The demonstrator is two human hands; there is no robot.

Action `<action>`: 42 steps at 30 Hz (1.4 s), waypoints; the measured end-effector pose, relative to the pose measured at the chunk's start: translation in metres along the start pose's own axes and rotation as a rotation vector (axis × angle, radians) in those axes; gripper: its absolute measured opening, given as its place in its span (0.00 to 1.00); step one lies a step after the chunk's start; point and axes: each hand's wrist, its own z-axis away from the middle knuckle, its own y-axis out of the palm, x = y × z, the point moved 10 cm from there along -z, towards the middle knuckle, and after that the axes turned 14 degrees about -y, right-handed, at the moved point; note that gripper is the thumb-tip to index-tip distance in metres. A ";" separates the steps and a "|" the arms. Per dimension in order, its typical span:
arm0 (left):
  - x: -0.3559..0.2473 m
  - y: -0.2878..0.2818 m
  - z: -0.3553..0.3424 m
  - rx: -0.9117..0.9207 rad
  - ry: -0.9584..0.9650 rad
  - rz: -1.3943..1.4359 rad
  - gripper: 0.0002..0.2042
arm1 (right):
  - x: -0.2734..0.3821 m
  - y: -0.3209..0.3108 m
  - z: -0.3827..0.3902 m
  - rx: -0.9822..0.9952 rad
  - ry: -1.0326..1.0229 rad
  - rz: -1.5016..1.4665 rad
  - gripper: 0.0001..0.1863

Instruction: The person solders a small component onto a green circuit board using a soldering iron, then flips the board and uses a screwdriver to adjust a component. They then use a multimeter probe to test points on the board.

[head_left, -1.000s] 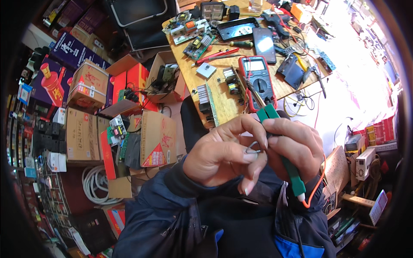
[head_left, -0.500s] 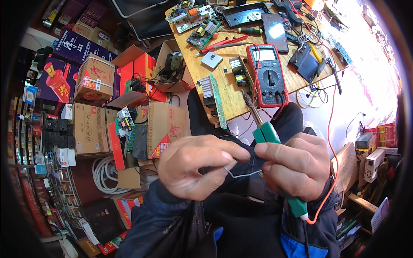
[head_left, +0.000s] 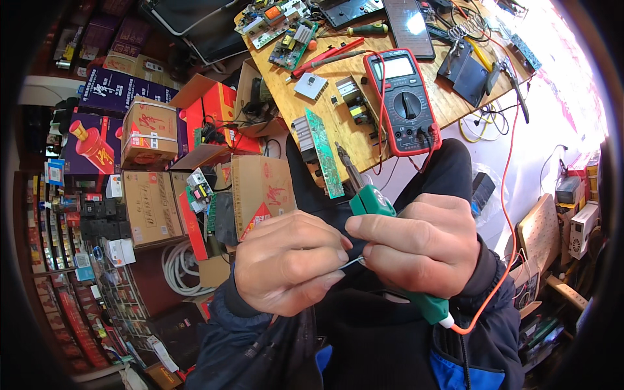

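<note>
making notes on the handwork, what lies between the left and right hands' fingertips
In the head view, a short stretch of thin silvery wire spans the gap between the left hand and the right hand.

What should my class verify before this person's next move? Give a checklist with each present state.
1. Green-handled soldering iron held in the right hand: ok.
2. Thin wire gripped by the left hand: ok, at the fingertips.
3. Tip hot: cannot tell; heat does not show.
4. Tip clear of the green circuit board: cannot tell; they look close.
5. Orange cord clear of the tip: ok, it leaves the handle's rear.
6. Tabletop uncluttered: not ok; red multimeter, screwdriver and other parts crowd it.
</note>
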 end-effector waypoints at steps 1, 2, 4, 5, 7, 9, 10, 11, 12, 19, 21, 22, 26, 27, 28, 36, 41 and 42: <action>0.001 -0.002 -0.001 -0.012 0.001 0.008 0.07 | -0.002 0.000 0.002 0.001 0.009 -0.003 0.12; 0.002 -0.003 -0.001 -0.025 0.000 0.017 0.07 | -0.003 0.000 0.004 0.003 0.018 -0.008 0.12; 0.008 -0.013 -0.002 -0.115 -0.017 0.055 0.07 | -0.013 -0.010 0.012 -0.096 0.122 -0.043 0.12; 0.013 -0.020 -0.001 -0.193 -0.033 0.072 0.07 | -0.017 -0.013 0.017 -0.111 0.172 -0.072 0.13; 0.029 -0.041 -0.002 -0.364 -0.056 0.008 0.06 | -0.027 -0.028 0.036 -0.312 0.383 -0.114 0.17; 0.054 -0.057 -0.007 -0.434 -0.178 -0.060 0.06 | -0.034 -0.038 0.060 -0.510 0.529 -0.158 0.21; 0.068 -0.060 -0.008 -0.467 -0.262 -0.073 0.06 | -0.037 -0.040 0.068 -0.546 0.538 -0.178 0.23; 0.080 -0.062 -0.009 -0.489 -0.326 -0.081 0.07 | -0.040 -0.040 0.075 -0.545 0.556 -0.147 0.24; 0.092 -0.065 -0.011 -0.504 -0.386 -0.087 0.07 | -0.043 -0.036 0.083 -0.571 0.599 -0.192 0.26; 0.121 -0.068 -0.037 -0.446 -0.480 -0.182 0.09 | -0.051 -0.024 0.125 -0.808 0.682 -0.307 0.27; 0.121 -0.069 -0.040 -0.436 -0.487 -0.197 0.10 | -0.051 -0.025 0.129 -0.764 0.682 -0.222 0.27; 0.123 -0.070 -0.041 -0.439 -0.502 -0.188 0.10 | -0.052 -0.027 0.129 -0.724 0.662 -0.178 0.27; 0.129 -0.071 -0.042 -0.453 -0.562 -0.085 0.11 | -0.056 -0.022 0.136 -0.678 0.699 -0.144 0.27; 0.131 -0.070 -0.041 -0.459 -0.573 -0.037 0.11 | -0.056 -0.022 0.138 -0.670 0.707 -0.132 0.27; 0.132 -0.068 -0.043 -0.422 -0.566 0.034 0.11 | -0.056 -0.022 0.138 -0.665 0.708 -0.123 0.27; 0.132 -0.055 -0.051 -0.230 -0.493 0.467 0.12 | -0.054 -0.025 0.141 -0.644 0.716 -0.116 0.26; 0.126 -0.052 -0.054 -0.165 -0.432 0.564 0.19 | -0.054 -0.025 0.137 -0.544 0.674 -0.126 0.28; 0.125 -0.051 -0.054 -0.145 -0.430 0.570 0.22 | -0.053 -0.025 0.136 -0.523 0.666 -0.128 0.28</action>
